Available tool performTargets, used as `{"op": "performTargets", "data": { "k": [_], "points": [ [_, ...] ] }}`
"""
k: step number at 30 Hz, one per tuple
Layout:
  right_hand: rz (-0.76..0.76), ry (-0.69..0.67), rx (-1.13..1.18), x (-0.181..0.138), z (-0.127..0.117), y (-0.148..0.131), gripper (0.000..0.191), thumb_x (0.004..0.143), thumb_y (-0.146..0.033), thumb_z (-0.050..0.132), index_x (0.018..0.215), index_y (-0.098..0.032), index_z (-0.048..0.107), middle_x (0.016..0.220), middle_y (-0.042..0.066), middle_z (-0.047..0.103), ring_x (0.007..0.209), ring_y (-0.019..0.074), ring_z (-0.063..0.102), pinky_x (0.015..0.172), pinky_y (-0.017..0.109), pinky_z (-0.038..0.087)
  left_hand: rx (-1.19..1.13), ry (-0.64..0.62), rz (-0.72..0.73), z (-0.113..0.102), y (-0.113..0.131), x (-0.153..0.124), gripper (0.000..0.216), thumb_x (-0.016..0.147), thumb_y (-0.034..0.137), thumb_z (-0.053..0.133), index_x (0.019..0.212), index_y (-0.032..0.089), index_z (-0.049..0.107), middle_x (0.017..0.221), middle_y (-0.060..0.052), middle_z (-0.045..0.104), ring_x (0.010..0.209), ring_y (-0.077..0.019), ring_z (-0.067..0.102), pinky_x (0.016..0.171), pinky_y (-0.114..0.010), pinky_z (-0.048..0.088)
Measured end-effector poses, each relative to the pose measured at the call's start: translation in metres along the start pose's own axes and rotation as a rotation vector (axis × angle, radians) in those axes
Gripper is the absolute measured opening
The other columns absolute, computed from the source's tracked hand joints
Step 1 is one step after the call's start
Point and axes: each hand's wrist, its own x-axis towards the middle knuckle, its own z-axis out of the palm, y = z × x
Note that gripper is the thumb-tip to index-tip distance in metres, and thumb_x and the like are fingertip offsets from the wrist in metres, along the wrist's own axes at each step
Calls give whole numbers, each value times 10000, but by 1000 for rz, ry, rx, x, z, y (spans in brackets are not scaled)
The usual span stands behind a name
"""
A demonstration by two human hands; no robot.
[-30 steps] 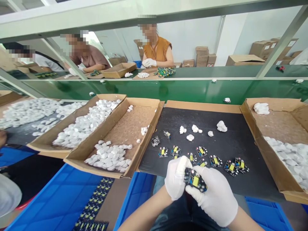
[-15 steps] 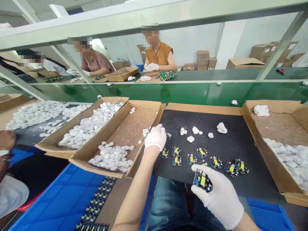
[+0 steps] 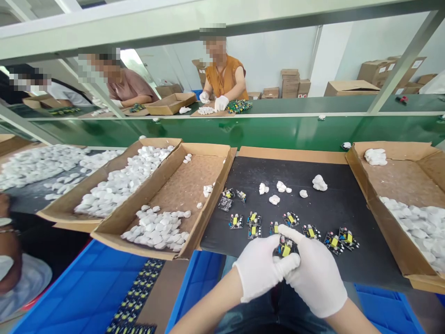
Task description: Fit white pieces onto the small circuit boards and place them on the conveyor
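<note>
at the near edge of the black surface (image 3: 342,199), the left hand (image 3: 259,266) and right hand (image 3: 317,271) are together, both gripping one circuit board (image 3: 286,251), likely steadying it from two sides. on the surface, loose boards (image 3: 236,221) lie spread, perhaps for easy reach, with white lumps (image 3: 319,183) beyond. left of it, a cardboard tray (image 3: 193,171) contains white pieces (image 3: 158,229); behind it runs a green strip (image 3: 243,133).

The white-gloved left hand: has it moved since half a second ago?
Yes: the white-gloved left hand moved rightward and toward the wearer, away from the nearest brown cardboard tray.
</note>
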Motion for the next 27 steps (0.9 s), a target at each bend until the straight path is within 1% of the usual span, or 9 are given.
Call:
{"op": "performTargets", "data": {
  "k": [4, 6, 9, 11, 15, 18, 21, 24, 27],
  "points": [
    [77, -120, 148, 4, -5, -2, 612, 717, -307, 600, 1295, -167, 457, 654, -1, 614, 576, 199, 595, 562, 312, 463, -449, 3, -65, -1, -12, 4, 307, 799, 440, 499, 683, 160, 542, 615, 9, 567, 507, -102, 481, 485, -208, 377],
    [104, -136, 244, 4, -8, -2, 680, 717, -369, 598, 1332, -156, 399, 629, -31, 526, 540, 176, 548, 544, 303, 442, -462, 143, -115, -15, -17, 7, 351, 810, 489, 461, 691, 165, 528, 580, 9, 557, 464, -104, 477, 455, -210, 363],
    [116, -142, 413, 0, -12, 1, 612, 780, -389, 494, 1336, -163, 375, 712, -14, 478, 589, 164, 516, 608, 316, 440, -43, 542, -241, -44, -25, 15, 354, 815, 519, 454, 826, 186, 573, 653, -25, 618, 580, -163, 572, 559, -254, 427],
    [125, -245, 586, -4, -13, 4, 553, 811, -376, 430, 1330, -191, 382, 770, 2, 474, 632, 159, 497, 646, 314, 436, 321, 667, -413, -61, -31, 19, 369, 829, 532, 432, 892, 206, 593, 732, -70, 667, 720, -229, 630, 666, -312, 452],
    [140, -485, 1037, -9, -12, 15, 606, 795, -478, 413, 1344, -223, 378, 869, 23, 482, 674, 161, 473, 643, 302, 431, 584, 497, -665, -76, -44, 16, 444, 848, 563, 362, 895, 198, 610, 843, -144, 705, 839, -307, 659, 738, -384, 463],
    [225, -517, 1238, -7, -13, 19, 683, 725, -499, 465, 1347, -226, 395, 872, 25, 481, 721, 181, 490, 662, 307, 437, 640, 438, -738, -72, -51, 8, 493, 866, 574, 301, 932, 194, 607, 867, -157, 712, 850, -315, 668, 752, -405, 469],
    [301, -413, 1198, -4, -12, 16, 643, 714, -413, 466, 1333, -245, 422, 890, 30, 484, 749, 187, 494, 691, 315, 448, 652, 402, -803, -65, -54, 3, 491, 904, 514, 243, 977, 177, 593, 859, -169, 713, 827, -315, 679, 736, -416, 475],
    [323, -239, 981, -5, -8, 11, 557, 751, -300, 462, 1307, -263, 442, 915, 34, 505, 790, 191, 502, 735, 330, 462, 635, 378, -815, -60, -54, 3, 457, 933, 410, 203, 1030, 152, 567, 857, -181, 710, 813, -321, 684, 722, -425, 477],
    [308, -138, 817, -7, -4, 6, 505, 778, -221, 481, 1281, -264, 459, 952, 42, 558, 842, 193, 539, 815, 359, 469, 623, 445, -822, -59, -51, 4, 414, 935, 352, 232, 1167, 143, 504, 852, -176, 712, 781, -312, 690, 703, -414, 479]
  ]
}}
